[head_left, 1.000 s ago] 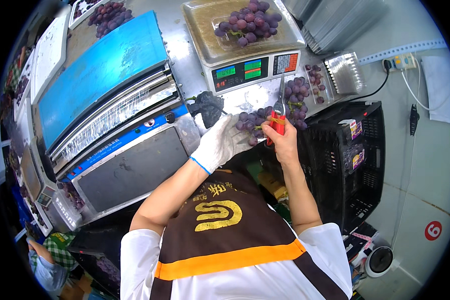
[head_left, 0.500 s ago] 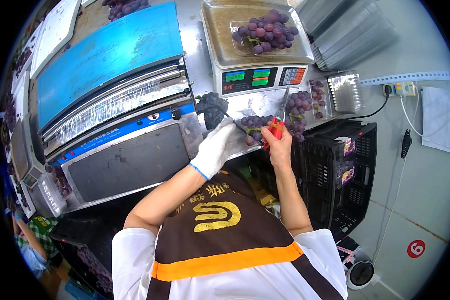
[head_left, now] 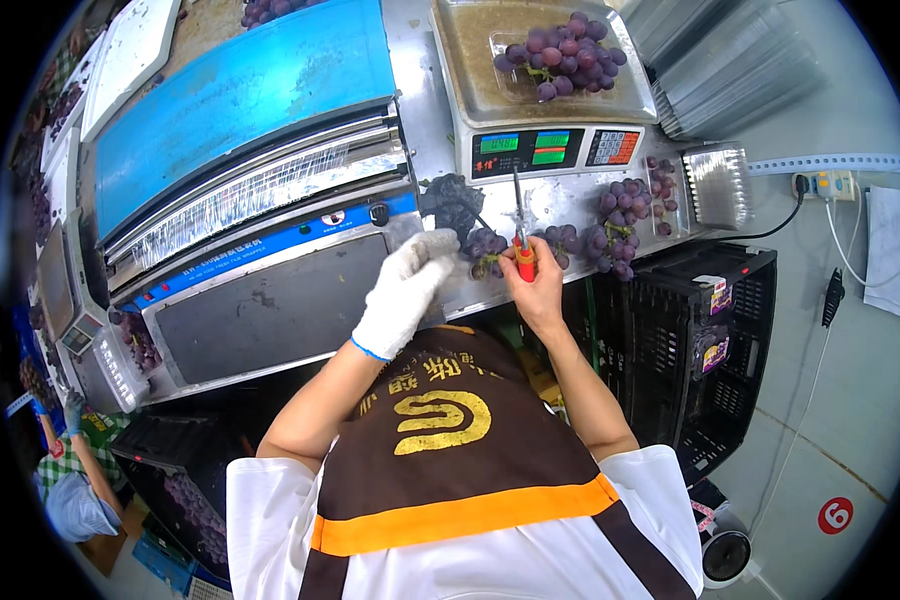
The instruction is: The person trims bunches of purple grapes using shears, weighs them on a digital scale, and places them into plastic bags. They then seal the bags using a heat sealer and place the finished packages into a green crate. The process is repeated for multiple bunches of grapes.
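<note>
My right hand (head_left: 535,290), bare, is closed around red-handled snips (head_left: 525,262). Their narrow metal blades point away from me, toward the scale. In a white glove with a blue cuff, my left hand (head_left: 407,290) is loosely curled, its thumb and fingertips apart and nothing visible between them. Just right of those fingertips lies a small bunch of purple grapes (head_left: 484,247) at the table's front edge. More grapes (head_left: 562,238) show behind my right hand, and a larger bunch (head_left: 618,225) lies to its right. A crumpled dark bundle (head_left: 452,205) sits beyond my left hand.
A digital scale (head_left: 560,147) carries a clear tray of grapes (head_left: 570,58). A film wrapping machine (head_left: 270,260) fills the left. Clear plastic trays (head_left: 718,185) stand at right, above black crates (head_left: 685,350). A co-worker (head_left: 80,490) is at lower left.
My left hand has drawn back leftward from the grapes and curled its fingers. My right hand has shifted slightly left, with the snips turned more upright. The view has shifted a little.
</note>
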Motion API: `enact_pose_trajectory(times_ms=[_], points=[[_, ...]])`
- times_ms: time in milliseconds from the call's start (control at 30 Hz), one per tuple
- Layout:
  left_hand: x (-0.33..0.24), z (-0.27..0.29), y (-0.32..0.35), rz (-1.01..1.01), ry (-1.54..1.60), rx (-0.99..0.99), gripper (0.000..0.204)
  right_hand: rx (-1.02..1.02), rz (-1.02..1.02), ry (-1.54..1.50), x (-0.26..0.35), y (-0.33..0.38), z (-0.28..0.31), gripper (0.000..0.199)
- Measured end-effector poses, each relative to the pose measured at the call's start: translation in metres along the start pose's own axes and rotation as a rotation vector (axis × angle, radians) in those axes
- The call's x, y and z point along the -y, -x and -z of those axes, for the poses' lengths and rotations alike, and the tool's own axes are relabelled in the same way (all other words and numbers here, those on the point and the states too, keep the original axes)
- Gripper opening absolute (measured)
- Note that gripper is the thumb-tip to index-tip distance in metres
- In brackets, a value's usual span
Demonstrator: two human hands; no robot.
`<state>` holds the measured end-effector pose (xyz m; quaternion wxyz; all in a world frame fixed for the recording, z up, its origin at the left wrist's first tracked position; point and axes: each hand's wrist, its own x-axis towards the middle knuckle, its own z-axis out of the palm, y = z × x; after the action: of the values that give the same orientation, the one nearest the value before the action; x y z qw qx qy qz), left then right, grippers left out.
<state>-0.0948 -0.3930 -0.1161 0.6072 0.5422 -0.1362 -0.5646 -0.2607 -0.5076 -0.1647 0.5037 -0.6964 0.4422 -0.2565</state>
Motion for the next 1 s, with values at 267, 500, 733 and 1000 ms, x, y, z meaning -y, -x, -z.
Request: enact_pose_trajectory(times_ms=[267,500,733,1000], points=[[-0.017,-0.019,-0.007,-0.105,-0.186,-0.009,0.046,0.048,-0.032,-0.173,0.050,-0.010,0.033,0.021],[-0.038,-0.002,-0.019,0.107,0.480,0.235,0.060,0.482,0.070,-0.099,0.130,-0.034,0.051,0.027],[-0.090,0.076,0.047,-0.239,0.209,0.260,0.071,0.881,0.441,0.044,0.233,-0.046,-0.036,0.034],[-0.174,0.235,0.216,-0.448,-0.185,-0.192,0.055,1.201,0.847,0.206,0.342,0.001,-0.262,0.034]])
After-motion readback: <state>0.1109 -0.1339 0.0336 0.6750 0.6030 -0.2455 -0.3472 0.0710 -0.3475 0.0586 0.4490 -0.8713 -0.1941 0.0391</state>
